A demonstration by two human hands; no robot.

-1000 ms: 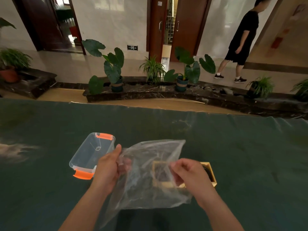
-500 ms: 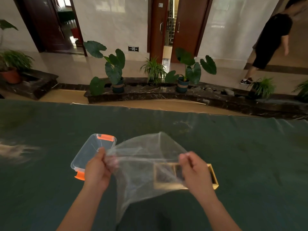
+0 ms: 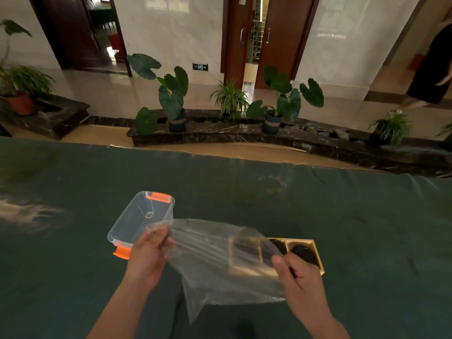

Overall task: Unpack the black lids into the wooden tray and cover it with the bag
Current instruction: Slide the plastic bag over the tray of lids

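A clear plastic bag [image 3: 215, 263] is stretched flat between my two hands above the green table. My left hand [image 3: 149, 255] pinches its left edge and my right hand [image 3: 299, 277] pinches its right edge. Under the bag sits a wooden tray [image 3: 318, 255] with compartments. Black lids [image 3: 304, 254] lie in its right compartments; the left compartments show only dimly through the plastic. The bag overlaps the left part of the tray, and the rightmost compartment is uncovered.
A clear plastic box [image 3: 141, 221] with orange clips stands just left of my left hand. The green cloth table [image 3: 367, 228] stretches wide all around. Beyond its far edge are potted plants [image 3: 171, 94] and a person [image 3: 433, 69] walking at right.
My hands have spread apart and pulled the bag from a crumpled bunch into a flat sheet, lowered over the tray. The person in the background has walked to the right edge.
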